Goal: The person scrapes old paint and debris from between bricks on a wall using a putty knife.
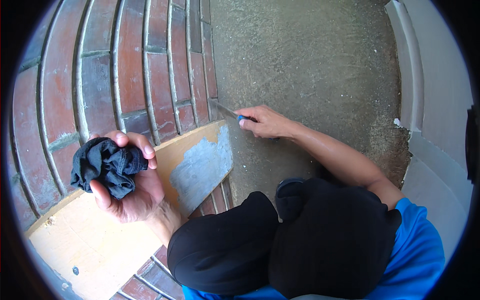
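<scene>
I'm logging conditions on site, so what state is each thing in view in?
Black stitched fabric cloth, crumpled, held in the left hand.
Blue-handled tool with a flat metal blade, gripped in the right hand.
Flat-faced tan ledge, patchy, grey showing on one face.
Red-and-dark brick wall, smeared with pale marks.
Rough grey floor, speckled with pale bits.

The person wears a bright blue shirt [412, 267]. Its right sleeve [412, 217] is short, with soft folds, and leaves the right forearm [337, 156] bare. The trousers [225, 245] are plain black, with a few soft creases. One dark shoe [288, 196] is partly visible. The left hand [137, 202] and the right hand [267, 122] are both bare.
</scene>
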`<state>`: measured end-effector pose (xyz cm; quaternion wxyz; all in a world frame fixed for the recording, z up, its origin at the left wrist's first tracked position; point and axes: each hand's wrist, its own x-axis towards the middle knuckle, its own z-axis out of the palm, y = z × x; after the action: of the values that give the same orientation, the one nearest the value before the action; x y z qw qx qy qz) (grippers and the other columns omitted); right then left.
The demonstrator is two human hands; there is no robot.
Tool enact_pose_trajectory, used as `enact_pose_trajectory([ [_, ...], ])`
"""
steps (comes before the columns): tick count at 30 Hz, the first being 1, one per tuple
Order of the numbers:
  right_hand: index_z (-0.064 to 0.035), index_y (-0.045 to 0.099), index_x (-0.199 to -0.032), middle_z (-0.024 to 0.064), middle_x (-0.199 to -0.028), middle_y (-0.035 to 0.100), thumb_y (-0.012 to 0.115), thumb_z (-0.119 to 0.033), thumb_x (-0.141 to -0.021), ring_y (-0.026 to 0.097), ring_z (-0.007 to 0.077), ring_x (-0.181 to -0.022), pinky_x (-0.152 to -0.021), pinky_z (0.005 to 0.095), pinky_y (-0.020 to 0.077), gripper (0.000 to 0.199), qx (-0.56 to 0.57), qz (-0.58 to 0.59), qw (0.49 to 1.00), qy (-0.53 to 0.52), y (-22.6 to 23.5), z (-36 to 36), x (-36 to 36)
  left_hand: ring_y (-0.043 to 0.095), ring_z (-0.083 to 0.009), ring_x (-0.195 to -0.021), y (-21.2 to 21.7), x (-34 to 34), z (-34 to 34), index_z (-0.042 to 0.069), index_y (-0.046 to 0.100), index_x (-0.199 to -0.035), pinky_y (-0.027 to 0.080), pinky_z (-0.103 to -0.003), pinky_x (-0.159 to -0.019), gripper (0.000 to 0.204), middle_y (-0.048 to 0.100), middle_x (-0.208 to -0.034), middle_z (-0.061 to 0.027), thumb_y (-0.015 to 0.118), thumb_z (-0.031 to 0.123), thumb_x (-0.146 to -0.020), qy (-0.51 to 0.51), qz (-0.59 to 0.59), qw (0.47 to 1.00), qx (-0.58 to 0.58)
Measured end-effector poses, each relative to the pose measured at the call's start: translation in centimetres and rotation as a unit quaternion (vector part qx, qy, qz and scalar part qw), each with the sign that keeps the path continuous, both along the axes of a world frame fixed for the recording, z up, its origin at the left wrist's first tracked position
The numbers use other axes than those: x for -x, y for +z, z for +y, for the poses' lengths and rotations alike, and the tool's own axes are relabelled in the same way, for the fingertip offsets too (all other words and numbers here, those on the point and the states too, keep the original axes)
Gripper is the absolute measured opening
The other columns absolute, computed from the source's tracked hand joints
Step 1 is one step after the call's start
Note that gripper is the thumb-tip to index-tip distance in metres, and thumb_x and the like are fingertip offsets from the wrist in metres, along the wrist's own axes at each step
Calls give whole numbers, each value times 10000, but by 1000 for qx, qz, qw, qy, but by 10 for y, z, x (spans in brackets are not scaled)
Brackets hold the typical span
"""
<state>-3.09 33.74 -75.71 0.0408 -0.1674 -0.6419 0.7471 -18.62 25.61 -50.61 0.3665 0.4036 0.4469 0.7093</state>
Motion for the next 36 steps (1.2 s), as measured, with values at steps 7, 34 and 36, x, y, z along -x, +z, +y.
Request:
enact_pose_trajectory([
  [7,27,394,-1396,269,-1016,547,448,-118,-883,561,426,-964,-851,479,455,536,-154,0,961,-228,-17,-17,32,565,-315,-746,-1,1,3,11,438,-1310,457,-330,-535,652,559,-1058,-207,585,475,-877,9,6,1000,11],
  [34,-7,426,-1400,272,-863,619,470,-86,-883,649,304,-785,-750,407,505,524,-193,-16,934,-300,-40,21,68,502,-269,-778,-1,-2,12,-9,444,-1289,459,-301,-564,595,522,-1087,-183,622,385,-880,-6,9,1000,26],
  [36,-14,432,-1399,267,-880,616,469,-89,-888,645,306,-813,-767,418,501,518,-181,-3,935,-305,-35,18,82,503,-269,-772,7,-4,8,-9,450,-1284,459,-300,-562,592,526,-1084,-185,624,385,-879,15,23,999,26],
])
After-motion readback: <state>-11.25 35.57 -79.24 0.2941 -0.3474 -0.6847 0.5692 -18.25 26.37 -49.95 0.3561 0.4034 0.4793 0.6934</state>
